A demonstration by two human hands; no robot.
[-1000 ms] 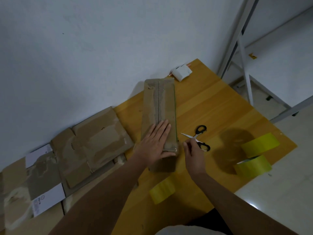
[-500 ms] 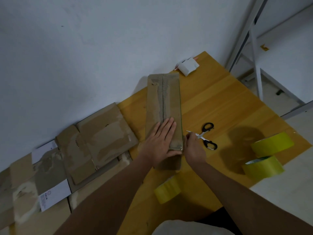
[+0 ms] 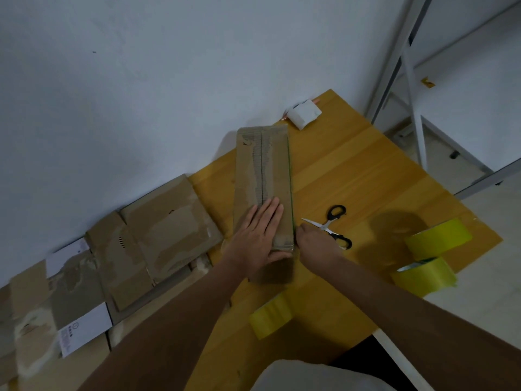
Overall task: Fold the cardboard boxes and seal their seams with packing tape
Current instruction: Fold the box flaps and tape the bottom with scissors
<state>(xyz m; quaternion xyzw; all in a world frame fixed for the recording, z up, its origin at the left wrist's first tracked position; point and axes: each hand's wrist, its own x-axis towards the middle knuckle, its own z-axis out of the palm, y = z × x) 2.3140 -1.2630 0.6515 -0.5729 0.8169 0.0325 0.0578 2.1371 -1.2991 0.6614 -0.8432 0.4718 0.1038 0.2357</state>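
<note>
From the head view, the yellow wooden worktop (image 3: 366, 170) runs diagonally across the centre of the frame, its far edge against the white wall and its right corner jutting toward the grey metal shelf frame (image 3: 394, 60) at the upper right. There is bare wood between the long cardboard box (image 3: 263, 170) and that right edge, broken only by the black-handled scissors (image 3: 332, 225), which lie just right of the box. Two rolls of yellow packing tape (image 3: 435, 238) sit stacked at the worktop's right edge, and a third tape roll (image 3: 270, 314) sits at the near edge, below the box. A small white object (image 3: 304, 115) lies at the far end, by the wall. At the lower left of the frame, flattened cardboard boxes (image 3: 158, 224) are piled against the wall.

The box stands in the centre of the worktop, its centre seam running away from me. My left hand (image 3: 258, 235) lies flat on its near end, fingers straight and together, pressing down. My right hand (image 3: 313, 238) is at the box's near right corner, touching its edge; I cannot tell how its fingers are curled or whether they pinch anything.
</note>
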